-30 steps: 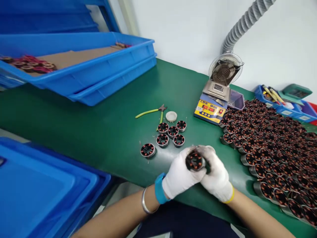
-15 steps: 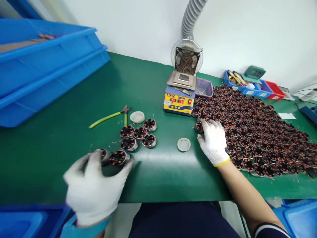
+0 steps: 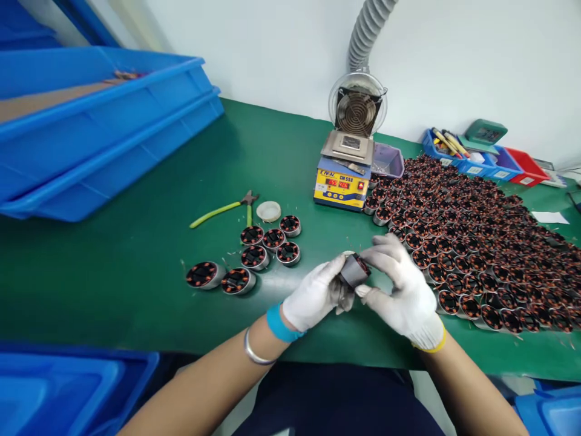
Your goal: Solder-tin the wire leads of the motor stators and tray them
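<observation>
In front of me, my left hand point(image 3: 318, 293), in a white glove, holds a motor stator point(image 3: 354, 272), a grey metal ring with copper windings inside. It is tilted, its wound face turned to the right. My right hand point(image 3: 402, 287), gloved too, has thumb and fingers around the wound end of the same stator. Behind the hands, the small round dish on the table is almost wholly hidden. To the left stand several more stators point(image 3: 255, 258), two of them point(image 3: 238, 281) nearer to me. Green-handled cutters point(image 3: 222, 212) and a pale round lid point(image 3: 269, 211) lie behind these.
A large group of stators point(image 3: 467, 242) covers the right side. At the back stand a yellow-blue solder pot point(image 3: 340, 188) under a grey hose point(image 3: 370, 30), a purple bin point(image 3: 390, 160) and a red bin point(image 3: 526, 166). Blue crates point(image 3: 113, 121) are stacked at left.
My left hand has left the two stators at left and come to the middle. My right hand has brought a stator from the edge of the large group, and both hands now meet at it.
</observation>
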Motion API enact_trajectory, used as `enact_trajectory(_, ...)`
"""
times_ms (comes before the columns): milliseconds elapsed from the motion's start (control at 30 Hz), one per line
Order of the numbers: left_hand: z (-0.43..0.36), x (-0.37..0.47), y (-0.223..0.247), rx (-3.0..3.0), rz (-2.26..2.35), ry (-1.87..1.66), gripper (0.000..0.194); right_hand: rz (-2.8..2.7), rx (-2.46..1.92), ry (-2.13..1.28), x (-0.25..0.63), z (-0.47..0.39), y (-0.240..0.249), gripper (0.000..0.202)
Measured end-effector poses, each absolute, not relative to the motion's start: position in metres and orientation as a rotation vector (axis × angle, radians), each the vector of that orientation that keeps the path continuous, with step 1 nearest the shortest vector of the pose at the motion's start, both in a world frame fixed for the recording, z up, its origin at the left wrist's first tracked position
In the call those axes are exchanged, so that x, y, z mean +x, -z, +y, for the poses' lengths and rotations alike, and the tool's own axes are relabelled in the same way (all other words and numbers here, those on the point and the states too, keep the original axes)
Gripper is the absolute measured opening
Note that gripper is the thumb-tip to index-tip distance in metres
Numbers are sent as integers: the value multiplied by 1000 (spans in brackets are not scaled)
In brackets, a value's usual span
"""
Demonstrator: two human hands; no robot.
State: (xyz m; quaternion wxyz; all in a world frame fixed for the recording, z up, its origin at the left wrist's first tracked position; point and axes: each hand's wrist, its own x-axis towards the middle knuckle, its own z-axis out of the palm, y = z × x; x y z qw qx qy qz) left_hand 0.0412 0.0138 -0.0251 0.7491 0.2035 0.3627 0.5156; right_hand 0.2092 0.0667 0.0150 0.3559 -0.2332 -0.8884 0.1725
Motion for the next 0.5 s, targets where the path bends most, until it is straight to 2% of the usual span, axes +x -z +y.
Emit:
enact_trajectory(133, 10, 46, 29, 525, 872, -1225, 58, -2314, -531, -35, 206, 66, -25, 20)
enact_trajectory(300, 4, 45, 25, 479, 771, -1255, 59, -2409, -515, 111, 199, 69, -34, 17)
enact_trajectory(433, 4, 31, 16, 289, 704, -1415, 32, -2382, -513, 44, 190, 68, -45, 13)
enact_trajectory(500, 7, 24, 15, 153, 724, -1528, 42, -2383, -499, -158, 186, 66, -54, 10)
